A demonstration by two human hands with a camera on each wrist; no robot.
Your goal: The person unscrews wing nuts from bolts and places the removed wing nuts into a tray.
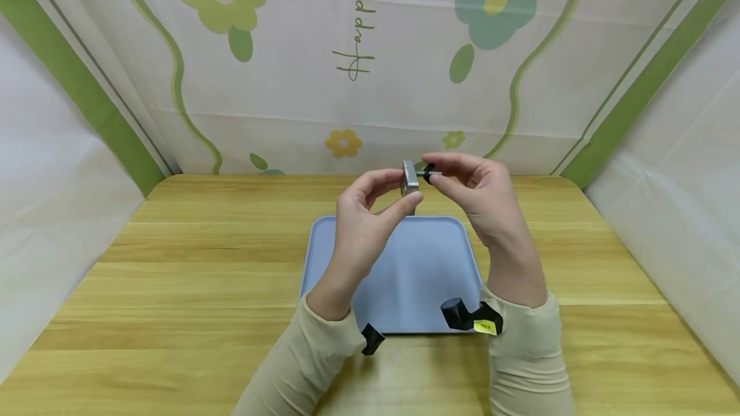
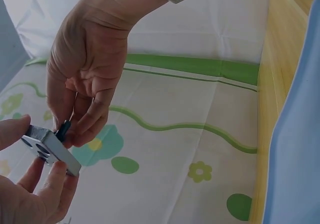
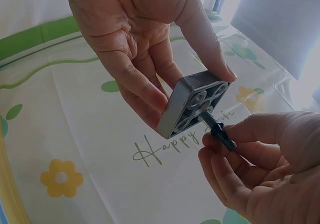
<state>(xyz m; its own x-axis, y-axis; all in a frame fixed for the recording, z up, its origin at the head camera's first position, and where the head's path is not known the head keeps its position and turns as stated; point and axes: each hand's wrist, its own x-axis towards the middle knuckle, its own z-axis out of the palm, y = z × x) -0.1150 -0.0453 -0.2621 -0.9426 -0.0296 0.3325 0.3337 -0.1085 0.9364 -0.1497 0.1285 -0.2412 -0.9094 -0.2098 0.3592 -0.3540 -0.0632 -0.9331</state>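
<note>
My left hand (image 1: 361, 226) grips a small square silver metal block (image 1: 409, 177) by its edges, between thumb and fingers, up above the tray. Round recesses show in the block's face (image 3: 200, 101) in the right wrist view. From the middle of that face a threaded bolt (image 3: 209, 118) sticks out toward my right hand (image 1: 488, 201). On the bolt sits a small black piece like a wing nut (image 3: 218, 130), which the thumb and fingers of my right hand pinch. The left wrist view shows this black piece (image 2: 63, 131) behind the block, partly hidden by fingers.
Below the hands a light blue tray (image 1: 405, 275) lies on the wooden table (image 1: 202, 287). A white curtain with flowers and lettering (image 1: 358, 114) hangs at the table's back edge, and plain white sheets stand at both sides. Each wrist wears a black camera mount (image 1: 459, 314).
</note>
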